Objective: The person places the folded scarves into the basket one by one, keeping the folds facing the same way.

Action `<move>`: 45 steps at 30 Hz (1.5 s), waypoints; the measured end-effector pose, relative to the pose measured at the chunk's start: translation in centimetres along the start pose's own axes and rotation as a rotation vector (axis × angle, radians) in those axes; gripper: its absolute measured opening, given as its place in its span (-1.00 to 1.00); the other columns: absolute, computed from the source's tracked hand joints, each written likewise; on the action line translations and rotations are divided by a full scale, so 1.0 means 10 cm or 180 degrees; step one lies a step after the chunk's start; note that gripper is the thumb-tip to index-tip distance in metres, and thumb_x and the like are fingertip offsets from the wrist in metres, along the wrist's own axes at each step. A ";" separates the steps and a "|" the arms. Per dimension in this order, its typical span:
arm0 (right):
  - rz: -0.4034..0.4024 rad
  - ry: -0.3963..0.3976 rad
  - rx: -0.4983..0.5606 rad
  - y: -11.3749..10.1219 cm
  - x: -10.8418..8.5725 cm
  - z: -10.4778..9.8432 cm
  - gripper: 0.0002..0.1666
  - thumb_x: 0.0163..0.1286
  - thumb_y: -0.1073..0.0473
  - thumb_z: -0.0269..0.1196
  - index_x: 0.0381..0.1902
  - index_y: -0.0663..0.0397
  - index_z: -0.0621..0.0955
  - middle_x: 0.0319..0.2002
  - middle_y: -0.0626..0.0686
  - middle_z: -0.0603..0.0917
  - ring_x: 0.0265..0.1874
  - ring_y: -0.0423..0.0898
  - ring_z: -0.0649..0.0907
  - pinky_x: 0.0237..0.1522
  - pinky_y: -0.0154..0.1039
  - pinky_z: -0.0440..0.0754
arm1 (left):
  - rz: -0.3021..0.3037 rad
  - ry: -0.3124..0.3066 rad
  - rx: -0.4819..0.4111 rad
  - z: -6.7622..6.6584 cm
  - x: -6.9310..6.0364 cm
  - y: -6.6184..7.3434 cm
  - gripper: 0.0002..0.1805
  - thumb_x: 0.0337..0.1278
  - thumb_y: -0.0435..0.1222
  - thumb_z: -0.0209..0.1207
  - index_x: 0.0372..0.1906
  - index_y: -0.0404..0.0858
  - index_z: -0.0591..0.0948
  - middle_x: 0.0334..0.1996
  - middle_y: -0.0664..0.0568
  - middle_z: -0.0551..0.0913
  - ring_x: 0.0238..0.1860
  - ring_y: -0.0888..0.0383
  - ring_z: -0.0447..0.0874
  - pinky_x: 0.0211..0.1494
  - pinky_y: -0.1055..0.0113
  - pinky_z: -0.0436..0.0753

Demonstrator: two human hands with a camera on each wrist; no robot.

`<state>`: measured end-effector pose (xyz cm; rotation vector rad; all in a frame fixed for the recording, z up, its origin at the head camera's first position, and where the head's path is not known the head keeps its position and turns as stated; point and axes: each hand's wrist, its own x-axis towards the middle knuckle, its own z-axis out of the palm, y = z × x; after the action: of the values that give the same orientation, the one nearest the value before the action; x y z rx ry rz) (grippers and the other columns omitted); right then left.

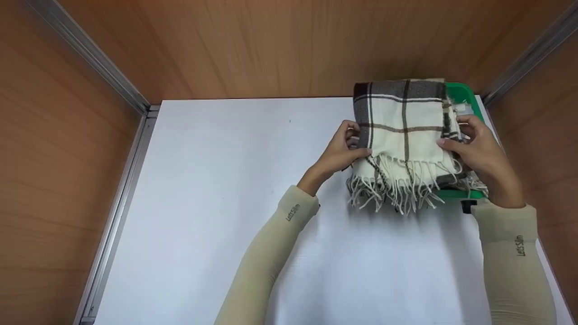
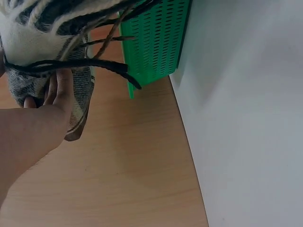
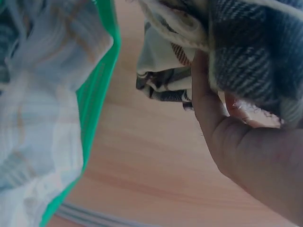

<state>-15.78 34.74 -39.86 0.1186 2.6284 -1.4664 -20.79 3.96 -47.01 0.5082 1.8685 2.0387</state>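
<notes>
A folded plaid scarf (image 1: 424, 115), cream with grey, black and brown stripes, is held up between both hands over the green basket (image 1: 461, 92). Its cream fringe hangs down at the near side. The left hand (image 1: 339, 146) grips the scarf's left edge, thumb on top and fingers curled under. On the opposite edge, the right hand (image 1: 483, 144) pinches the cloth with the thumb on its upper face. Beneath the scarf most of the basket is hidden. In the right wrist view, pale checked cloth (image 3: 42, 123) lies in the basket.
The white table (image 1: 216, 189) stretches left and forward of the basket. A wooden back panel (image 1: 253, 49) rises behind it, with side panels and metal rails (image 1: 122, 198) at both sides. The basket stands in the far right corner.
</notes>
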 end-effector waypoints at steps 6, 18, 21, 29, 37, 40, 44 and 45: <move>-0.0047 0.0105 -0.0235 -0.02 0.00 0.01 -0.20 0.56 0.13 0.30 0.56 0.21 0.19 0.31 0.11 0.40 -0.45 -0.39 0.57 -0.43 -0.39 0.49 | -0.0008 -0.0120 -0.0042 -0.03 0.01 0.01 -0.44 0.23 -0.55 0.31 0.20 -0.28 0.29 0.11 -0.09 0.54 0.01 0.19 0.60 0.07 0.38 0.62; 0.0054 0.0282 -0.0083 -0.03 -0.02 0.03 -0.46 0.54 0.18 0.33 0.30 -0.34 0.38 -0.03 -0.31 0.51 -0.41 -0.37 0.60 -0.34 -0.45 0.58 | -0.0012 -0.0233 -0.0035 -0.04 0.00 0.01 -0.38 0.27 -0.59 0.29 0.30 -0.30 0.26 0.28 -0.14 0.46 0.13 0.17 0.58 0.18 0.40 0.60; 0.0006 0.0344 -0.0136 0.00 -0.01 0.00 -0.47 0.52 0.19 0.35 0.26 -0.38 0.40 -0.05 -0.37 0.52 -0.39 -0.38 0.59 -0.34 -0.48 0.56 | -0.0016 -0.0237 -0.0008 -0.01 0.00 -0.01 -0.38 0.30 -0.59 0.27 0.34 -0.31 0.25 0.33 -0.17 0.44 0.16 0.16 0.58 0.19 0.41 0.60; -0.0098 0.0350 -0.0399 0.11 0.04 -0.10 -0.40 0.53 0.11 0.35 0.42 -0.17 0.38 0.17 -0.33 0.45 0.03 -0.39 0.53 -0.17 -0.56 0.48 | -0.0026 -0.0283 0.0036 0.10 0.04 -0.05 -0.38 0.34 -0.57 0.20 0.38 -0.30 0.23 0.43 -0.20 0.37 0.34 0.12 0.47 0.28 0.45 0.51; -0.0349 0.0538 -0.0384 0.21 0.08 -0.19 -0.44 0.48 0.25 0.37 0.31 -0.28 0.46 0.04 -0.41 0.50 -0.05 -0.48 0.52 -0.22 -0.59 0.49 | 0.0004 -0.0354 0.0139 0.26 0.12 -0.06 -0.39 0.42 -0.55 0.16 0.43 -0.31 0.19 0.53 -0.21 0.26 0.53 0.09 0.30 0.44 0.48 0.37; -0.0434 0.0587 -0.0258 0.25 0.10 -0.21 -0.45 0.46 0.34 0.36 0.26 -0.26 0.49 -0.01 -0.38 0.56 -0.15 -0.44 0.59 -0.29 -0.57 0.53 | -0.0043 -0.0350 0.0142 0.32 0.15 -0.06 -0.39 0.44 -0.54 0.14 0.45 -0.28 0.19 0.54 -0.20 0.26 0.55 0.06 0.30 0.44 0.46 0.39; -0.0537 0.0588 -0.0095 0.31 0.14 -0.25 -0.44 0.41 0.45 0.35 0.22 -0.19 0.52 -0.04 -0.39 0.61 -0.20 -0.43 0.64 -0.33 -0.56 0.55 | -0.0136 -0.0357 0.0088 0.37 0.19 -0.06 -0.42 0.49 -0.53 0.11 0.46 -0.28 0.19 0.55 -0.20 0.25 0.55 0.01 0.30 0.42 0.44 0.42; -0.0552 0.0588 -0.0076 0.33 0.15 -0.26 -0.44 0.40 0.46 0.35 0.21 -0.18 0.52 -0.03 -0.39 0.61 -0.19 -0.44 0.64 -0.33 -0.56 0.55 | -0.0159 -0.0365 0.0073 0.38 0.20 -0.06 -0.43 0.51 -0.52 0.09 0.46 -0.28 0.19 0.56 -0.20 0.25 0.56 0.01 0.30 0.42 0.44 0.42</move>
<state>-17.02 38.68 -41.47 0.0251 2.8670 -1.5446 -20.76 8.33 -47.25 0.5663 1.8210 1.9164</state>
